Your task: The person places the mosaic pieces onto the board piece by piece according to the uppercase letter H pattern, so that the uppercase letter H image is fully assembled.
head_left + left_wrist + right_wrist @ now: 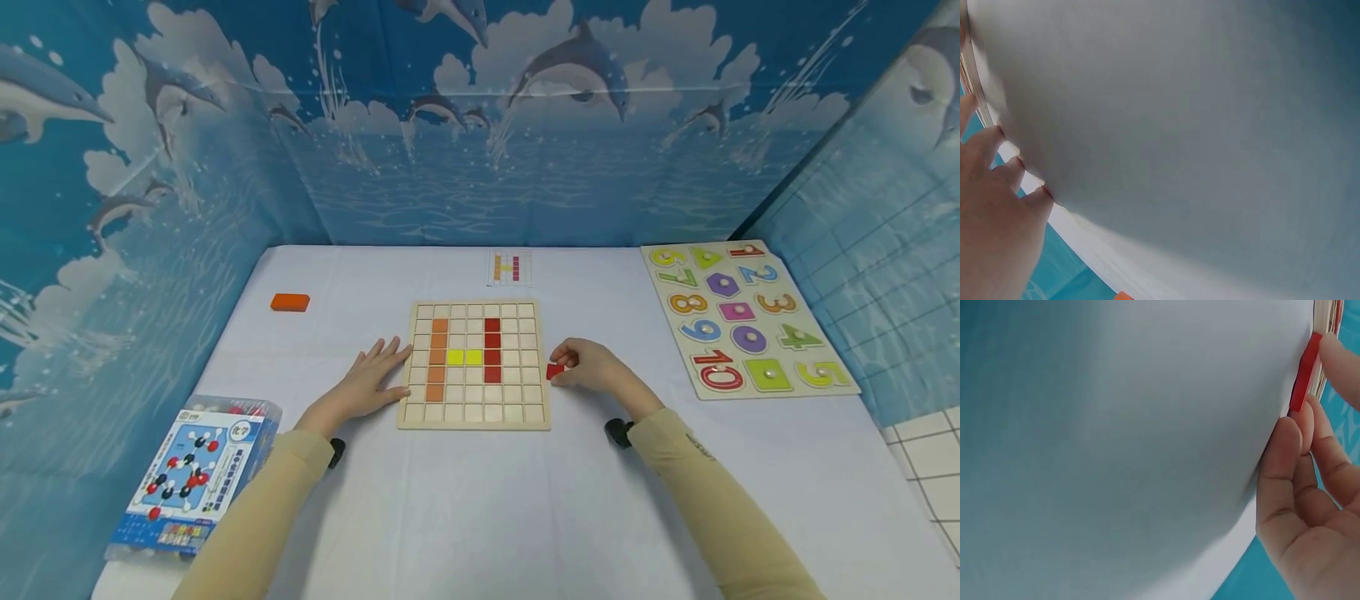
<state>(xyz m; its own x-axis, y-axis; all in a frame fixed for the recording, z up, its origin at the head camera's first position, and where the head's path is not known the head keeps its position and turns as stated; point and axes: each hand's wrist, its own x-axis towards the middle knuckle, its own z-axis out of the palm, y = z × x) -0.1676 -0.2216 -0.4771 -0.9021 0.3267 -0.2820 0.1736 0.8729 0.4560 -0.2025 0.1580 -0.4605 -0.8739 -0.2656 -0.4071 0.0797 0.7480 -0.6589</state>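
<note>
A wooden grid board (457, 422) lies mid-table, with a column of several orange tiles (437, 357), two yellow tiles (464, 357) in one row and a column of several red tiles (492, 350). Against the board's left edge rests my left hand (367, 383), fingers spread; the left wrist view shows the hand (997, 194) with fingertips down by that edge. My right hand (592, 367) pinches a small red block (554, 371) beside the board's right edge. In the right wrist view, thumb and fingers hold opposite ends of this red block (1305, 375).
An orange block (290, 302) lies at the back left. Behind the board is a small pattern card (510, 269). A number and shape puzzle board (738, 333) occupies the right side, and a boxed molecule model kit (195, 475) stands at the front left by my left sleeve.
</note>
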